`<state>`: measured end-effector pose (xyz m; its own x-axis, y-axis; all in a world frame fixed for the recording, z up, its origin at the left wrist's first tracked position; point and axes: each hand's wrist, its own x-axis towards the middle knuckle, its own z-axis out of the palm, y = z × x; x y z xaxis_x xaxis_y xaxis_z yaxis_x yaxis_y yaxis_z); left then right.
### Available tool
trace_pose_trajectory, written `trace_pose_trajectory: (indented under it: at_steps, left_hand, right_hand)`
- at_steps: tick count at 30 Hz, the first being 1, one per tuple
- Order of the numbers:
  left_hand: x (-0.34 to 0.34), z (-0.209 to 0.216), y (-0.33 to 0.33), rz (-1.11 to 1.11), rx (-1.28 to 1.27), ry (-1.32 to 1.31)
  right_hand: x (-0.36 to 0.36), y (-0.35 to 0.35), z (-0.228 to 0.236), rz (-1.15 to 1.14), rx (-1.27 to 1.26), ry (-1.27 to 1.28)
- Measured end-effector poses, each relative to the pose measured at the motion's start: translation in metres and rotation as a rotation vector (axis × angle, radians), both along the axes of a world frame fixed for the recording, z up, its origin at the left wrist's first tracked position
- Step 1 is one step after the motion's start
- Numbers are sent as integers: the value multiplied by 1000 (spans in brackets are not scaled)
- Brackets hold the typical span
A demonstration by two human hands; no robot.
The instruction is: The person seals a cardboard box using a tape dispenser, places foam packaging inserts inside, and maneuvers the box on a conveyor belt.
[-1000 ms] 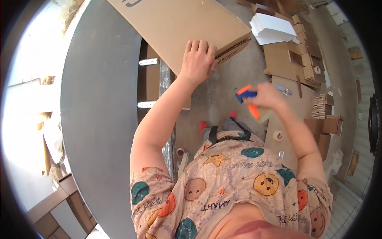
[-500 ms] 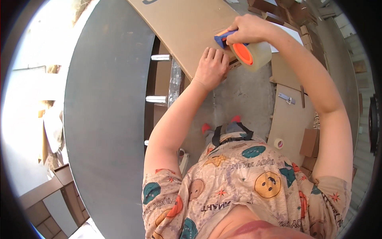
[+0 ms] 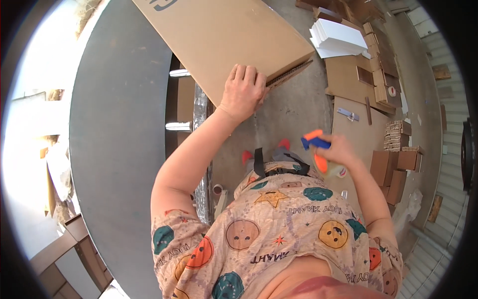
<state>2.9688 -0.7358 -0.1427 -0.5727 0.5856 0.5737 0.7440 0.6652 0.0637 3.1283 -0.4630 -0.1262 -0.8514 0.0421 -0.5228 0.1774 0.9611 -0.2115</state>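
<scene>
A large brown cardboard box (image 3: 224, 37) lies at the upper middle, its near end jutting past the table edge. My left hand (image 3: 244, 89) grips the near end of this box, fingers bent over the top face and the thumb side hidden below. At the box's near right end a flap edge stands slightly apart, showing corrugated layers. My right hand (image 3: 337, 151) is away from the box, at the right of my waist, closed around a blue and orange tape dispenser (image 3: 318, 142) with a roll of clear tape. Motion blurs the roll somewhat.
A dark grey tabletop (image 3: 119, 129) runs along the left, with metal rollers (image 3: 178, 126) beside it. On the right, flat cardboard sheets carry a white stack of panels (image 3: 343, 37), a small grey-blue tool (image 3: 347, 114) and cardboard bundles (image 3: 397, 134). Concrete floor lies between.
My right hand has moved from the box's end down toward my waist with the tape dispenser. My left hand stays on the box, and the whole view has shifted slightly.
</scene>
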Motion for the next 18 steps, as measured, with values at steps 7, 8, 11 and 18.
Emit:
trace_pose_trajectory:
  at_steps: [7, 8, 11, 18]
  left_hand:
    - [8, -9, -9, 3, -30, 90]
    - [9, -9, -7, -7, 0, 98]
    - [15, -11, -3, -23, 69, 121]
    - [26, -4, -9, 42, 62, 19]
  right_hand:
    - [-128, -91, 167, 303, -470, 830]
    - [-139, -107, 174, 197, -421, 820]
    - [-173, -132, 147, 317, -3, 269]
    - [-189, -160, 160, 391, 124, 84]
